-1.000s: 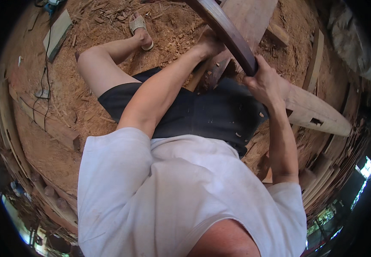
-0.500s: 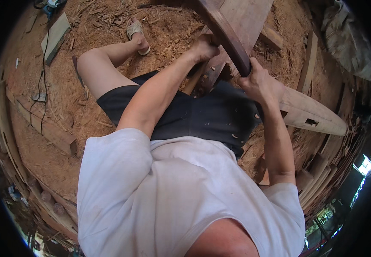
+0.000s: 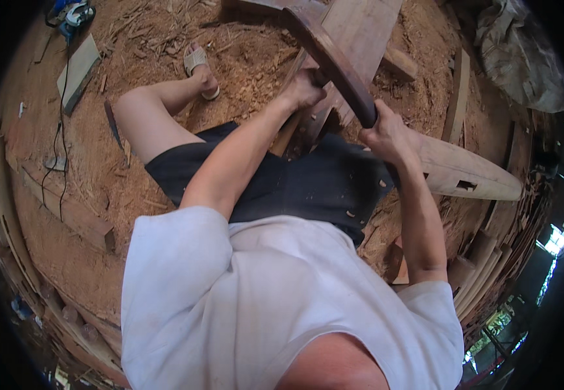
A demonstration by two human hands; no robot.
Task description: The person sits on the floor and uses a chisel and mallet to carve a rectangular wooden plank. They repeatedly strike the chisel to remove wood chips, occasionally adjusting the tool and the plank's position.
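Observation:
A dark brown, curved wooden piece [image 3: 334, 60] slants across a wide reddish plank [image 3: 362, 32]. My right hand [image 3: 389, 132] is closed around its near end, thumb along the top. To the left of the curved piece, my left hand [image 3: 305, 89] is closed in a fist. Something dark pokes out between this fist and the curved piece, but what the fingers hold is hidden. Just beyond my lap, the plank's near part shows between my hands. A pale, tapered timber [image 3: 467, 170] with cut slots extends to the right, behind my right forearm.
Wood shavings and chips cover the ground. A corded power tool [image 3: 75, 16] lies at the far left, near a pale board [image 3: 78, 75]. A wood block [image 3: 400, 64] and a narrow board [image 3: 456, 97] lie right of the plank. A grey sheet [image 3: 523, 58] is at the far right.
The view has shifted slightly, so the curved piece's far end now shows fully. Both hands stay in nearly the same places on or beside it.

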